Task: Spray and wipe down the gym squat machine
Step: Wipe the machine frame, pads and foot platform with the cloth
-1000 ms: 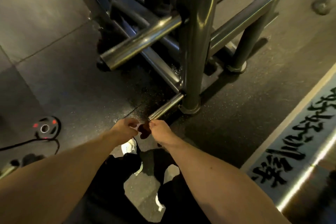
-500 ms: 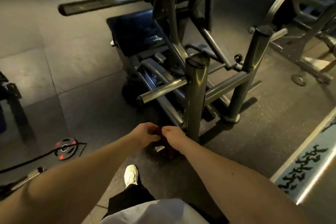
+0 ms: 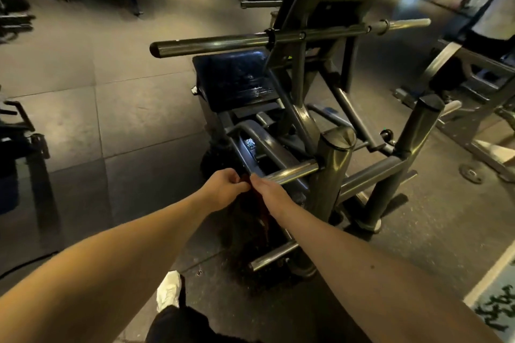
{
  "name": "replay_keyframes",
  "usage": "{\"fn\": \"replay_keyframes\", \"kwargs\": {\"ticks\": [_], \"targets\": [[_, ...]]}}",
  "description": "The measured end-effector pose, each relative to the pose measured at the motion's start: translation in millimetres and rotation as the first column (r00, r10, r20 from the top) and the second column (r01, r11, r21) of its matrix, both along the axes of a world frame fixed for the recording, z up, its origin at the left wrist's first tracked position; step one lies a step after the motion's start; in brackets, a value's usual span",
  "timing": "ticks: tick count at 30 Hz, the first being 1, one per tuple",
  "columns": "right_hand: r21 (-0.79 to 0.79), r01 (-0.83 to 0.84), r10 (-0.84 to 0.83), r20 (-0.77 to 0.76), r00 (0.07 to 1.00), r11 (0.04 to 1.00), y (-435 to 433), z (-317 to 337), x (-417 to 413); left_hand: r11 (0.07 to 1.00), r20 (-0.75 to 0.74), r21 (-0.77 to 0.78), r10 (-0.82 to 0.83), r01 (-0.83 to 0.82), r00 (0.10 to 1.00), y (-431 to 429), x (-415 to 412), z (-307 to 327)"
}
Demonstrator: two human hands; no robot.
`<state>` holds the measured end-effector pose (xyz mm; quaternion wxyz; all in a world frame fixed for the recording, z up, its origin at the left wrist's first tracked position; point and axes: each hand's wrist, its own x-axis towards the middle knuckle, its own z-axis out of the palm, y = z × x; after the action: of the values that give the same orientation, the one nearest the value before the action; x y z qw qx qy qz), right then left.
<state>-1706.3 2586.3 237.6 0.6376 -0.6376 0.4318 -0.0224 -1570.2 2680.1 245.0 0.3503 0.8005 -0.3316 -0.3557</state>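
The head camera looks down along both my bare forearms to the squat machine (image 3: pixel 331 175), which stands on the dark rubber floor (image 3: pixel 125 120) right in front of me. My left hand (image 3: pixel 225 185) and right hand (image 3: pixel 267 189) meet just short of the upper chrome peg (image 3: pixel 292 172) that juts from the near upright post. Both hands have their fingers curled, and together they pinch the top edge of a dark red cloth (image 3: pixel 260 209). The rest of it hangs below my knuckles in front of the machine's lower frame, too dark for me to tell where it ends. I cannot tell whether the right hand touches the peg's tip or sits just before it.

A lower chrome peg (image 3: pixel 274 256) sticks out of the same post near the floor. Further up, a long horizontal bar (image 3: pixel 250 42) crosses the machine, and under it lies a dark plate (image 3: pixel 234 78) with glinting patches on its surface. A second upright post (image 3: pixel 418 131) stands to the right, joined to the first by a cross tube.

One white shoe (image 3: pixel 167 289) shows at the bottom between my arms. A pale mat (image 3: pixel 496 303) with dark lettering runs across the lower right corner, and another machine frame (image 3: pixel 473 86) stands well apart on the right
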Motion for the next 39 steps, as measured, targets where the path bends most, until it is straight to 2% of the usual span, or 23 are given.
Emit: {"fn": "replay_keyframes", "kwargs": {"ticks": [5,10,14,18,19,21,24,27,33,37,39], "targets": [[-0.147,-0.060,0.057,-0.023,0.998,0.987,-12.3,15.0,78.3,0.993,-0.166,-0.056,0.089,-0.099,0.982,-22.0,99.7,-5.3],[-0.345,0.081,-0.107,-0.056,0.993,0.935,-23.3,14.2,157.4,0.993,-0.304,0.002,0.115,-0.120,0.946,-36.0,187.4,-3.3],[-0.308,0.276,-0.279,0.036,0.960,0.911,-34.8,19.2,201.5,0.992,-0.468,0.042,0.126,-0.120,0.875,-46.6,233.5,3.0],[-0.232,0.364,-0.359,0.066,0.931,0.902,-51.5,14.4,224.4,0.971,-0.658,0.122,0.233,-0.203,0.716,-59.3,260.8,4.5],[-0.224,0.395,-0.392,0.059,0.918,0.891,-55.8,11.8,228.3,0.967,-0.658,0.146,0.254,-0.210,0.709,-63.2,266.3,1.6],[-0.206,0.441,-0.446,0.024,0.895,0.873,-65.0,3.5,232.7,0.971,-0.606,0.190,0.234,-0.147,0.760,-67.9,272.7,-3.7],[-0.174,0.455,-0.469,-0.051,0.882,0.874,-81.9,-9.8,236.7,0.983,-0.491,0.181,0.104,-0.016,0.865,-84.0,278.3,-16.8],[-0.131,0.448,-0.460,-0.081,0.884,0.885,-102.8,-14.6,239.9,0.979,-0.382,0.197,0.032,0.048,0.923,-105.2,278.8,-18.2],[0.112,0.362,-0.367,0.028,0.930,0.925,-158.6,-15.1,229.5,0.957,-0.346,0.284,0.050,0.054,0.937,-179.0,286.0,-23.3],[0.063,0.352,-0.355,0.036,0.934,0.934,-196.5,-26.2,215.1,0.926,-0.337,0.366,0.043,0.088,0.940,-246.6,295.6,-53.7],[0.006,0.381,-0.381,0.013,0.925,0.925,-214.4,-32.6,205.7,0.919,-0.287,0.367,-0.033,0.142,0.957,-264.9,281.1,-28.3]]}}
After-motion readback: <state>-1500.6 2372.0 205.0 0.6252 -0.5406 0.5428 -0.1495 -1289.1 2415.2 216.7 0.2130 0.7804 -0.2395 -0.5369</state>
